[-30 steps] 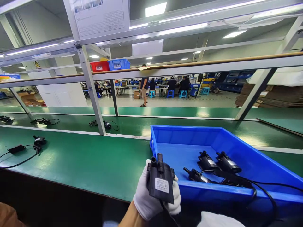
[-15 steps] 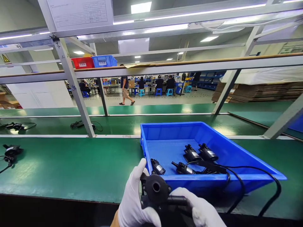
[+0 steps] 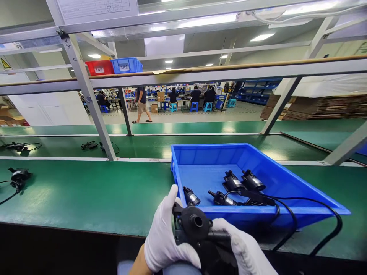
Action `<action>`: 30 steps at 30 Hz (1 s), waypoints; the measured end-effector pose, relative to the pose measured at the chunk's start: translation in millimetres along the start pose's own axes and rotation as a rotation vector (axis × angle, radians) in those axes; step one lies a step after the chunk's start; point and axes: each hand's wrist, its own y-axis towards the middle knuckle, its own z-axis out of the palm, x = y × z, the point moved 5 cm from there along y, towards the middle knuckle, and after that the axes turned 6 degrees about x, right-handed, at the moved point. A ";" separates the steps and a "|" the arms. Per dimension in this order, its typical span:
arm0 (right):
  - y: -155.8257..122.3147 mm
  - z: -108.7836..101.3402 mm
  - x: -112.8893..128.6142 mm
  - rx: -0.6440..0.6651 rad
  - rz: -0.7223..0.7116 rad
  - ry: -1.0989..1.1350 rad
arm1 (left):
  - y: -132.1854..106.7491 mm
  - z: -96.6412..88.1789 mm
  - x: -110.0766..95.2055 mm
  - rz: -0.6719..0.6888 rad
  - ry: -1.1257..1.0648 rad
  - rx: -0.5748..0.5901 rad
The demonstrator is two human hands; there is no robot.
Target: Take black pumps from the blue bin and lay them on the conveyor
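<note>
Both my hands wear white gloves and grip one black pump (image 3: 197,225) in front of the blue bin's near wall. My left hand (image 3: 166,233) wraps its left side, thumb low and fingers up along the housing. My right hand (image 3: 241,244) closes around its right side, near a pipe stub. The pump's round face with a central port is turned up toward me; its lower part sinks into dark shadow. Behind it stands the blue bin (image 3: 206,147), in which several black pumps (image 3: 252,180) lie, one of them near the left wall (image 3: 191,196).
Black cables (image 3: 340,225) hang over the bin's front rim. Another black pump with a cable (image 3: 20,175) lies at the left of the green bench (image 3: 86,194). Grey shelf posts (image 3: 97,110) rise behind. A red bin (image 3: 99,67) sits on the shelf; people work far back.
The view has shifted slightly, and the pump appears a little farther right in my hands, its face tilted slightly more. A person in the background has walked left.
</note>
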 end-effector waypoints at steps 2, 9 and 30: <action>3.4 -3.1 -3.7 -0.037 0.035 -0.009 | -0.3 1.7 -5.6 -0.038 0.009 -0.001; 9.2 -22.9 0.3 0.012 -0.121 -0.076 | -14.4 -9.9 -20.8 0.224 0.114 0.072; 23.7 -18.1 49.8 -0.192 0.086 -0.114 | 6.1 34.3 -13.1 -0.518 -1.358 -0.192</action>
